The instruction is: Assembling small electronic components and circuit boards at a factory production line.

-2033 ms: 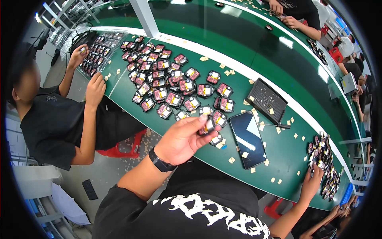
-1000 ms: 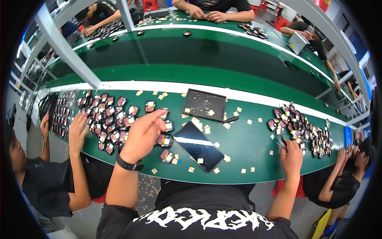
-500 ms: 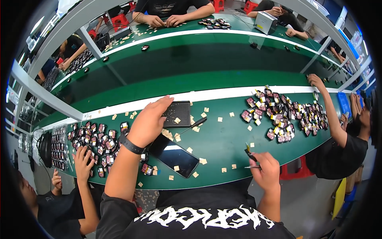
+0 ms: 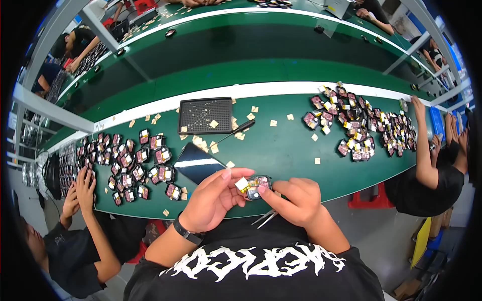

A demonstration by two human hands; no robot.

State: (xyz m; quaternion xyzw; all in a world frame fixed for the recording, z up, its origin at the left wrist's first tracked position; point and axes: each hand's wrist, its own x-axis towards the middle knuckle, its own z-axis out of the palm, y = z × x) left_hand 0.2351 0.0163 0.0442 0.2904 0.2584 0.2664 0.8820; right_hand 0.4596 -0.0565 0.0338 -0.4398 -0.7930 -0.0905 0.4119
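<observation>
Close to my body, both hands meet at a small black-cased electronic module with a pink circuit board. A white-and-yellow piece stands out at its left side. My left hand, wearing a dark wristband, curls round the module's left end with its fingertips against it. My right hand is closed, with a finger pressing on the board. Below that hand stick out the metal tips of tweezers; the rest of them is hidden in the palm.
A black tray lies ahead, with a screwdriver, a dark phone and beige squares nearby. Similar modules are heaped left and right. Co-workers sit on both sides; a frame post rises at left.
My left hand has come back from the tray to the module. My right hand has moved left and in to meet it, tweezers still in it. The view has shifted.
</observation>
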